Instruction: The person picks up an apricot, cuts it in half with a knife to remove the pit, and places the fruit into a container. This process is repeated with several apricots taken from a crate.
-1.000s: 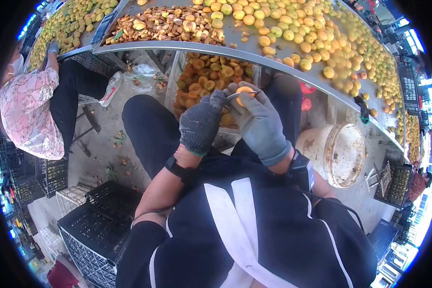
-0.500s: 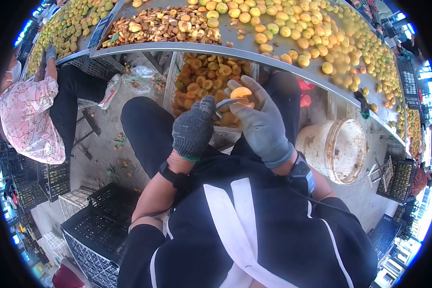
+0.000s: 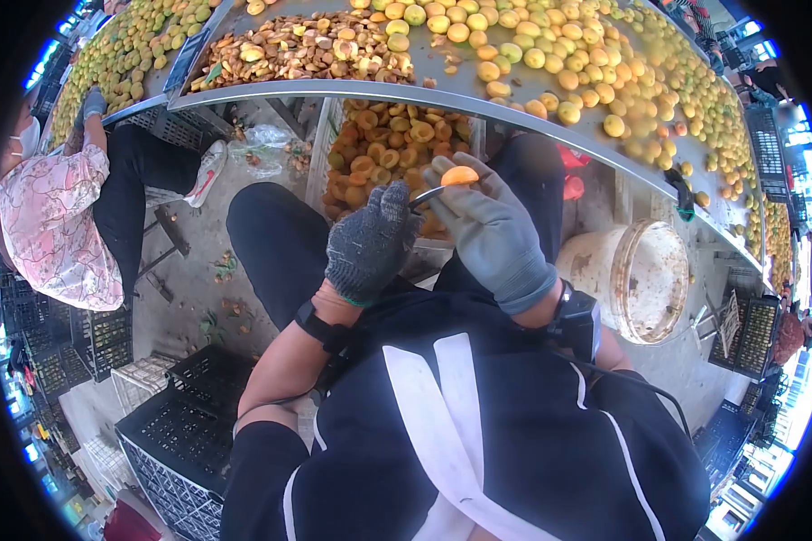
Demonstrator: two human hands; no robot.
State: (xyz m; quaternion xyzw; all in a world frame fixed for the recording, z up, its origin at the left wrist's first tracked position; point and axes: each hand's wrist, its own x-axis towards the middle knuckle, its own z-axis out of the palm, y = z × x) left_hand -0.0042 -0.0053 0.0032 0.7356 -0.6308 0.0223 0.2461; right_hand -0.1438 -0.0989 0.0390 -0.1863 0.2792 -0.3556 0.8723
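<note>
My left hand [image 3: 370, 236], in a dark grey knit glove, is closed around the handle of a small curved knife [image 3: 427, 196]. The handle itself is hidden by the fingers. The blade points right and its tip meets an orange apricot half [image 3: 460, 176]. My right hand [image 3: 498, 236], in a lighter grey glove, holds that half loosely among its fingers, which are fairly stretched out. Below both hands, between my knees, stands a crate [image 3: 318, 167] of apricot halves [image 3: 379, 162].
A metal-edged table [image 3: 334, 88] bears whole apricots [image 3: 550, 54] and a heap of pits [image 3: 307, 50]. To the right stands a stained white bucket [image 3: 618, 279]; black crates [image 3: 176, 433] are at lower left. A co-worker in a pink patterned top [image 3: 59, 216] sits at left.
The knife has drawn back a little from my right hand, and its fingers have loosened. Two orange pieces showed there before; now one apricot half shows.
</note>
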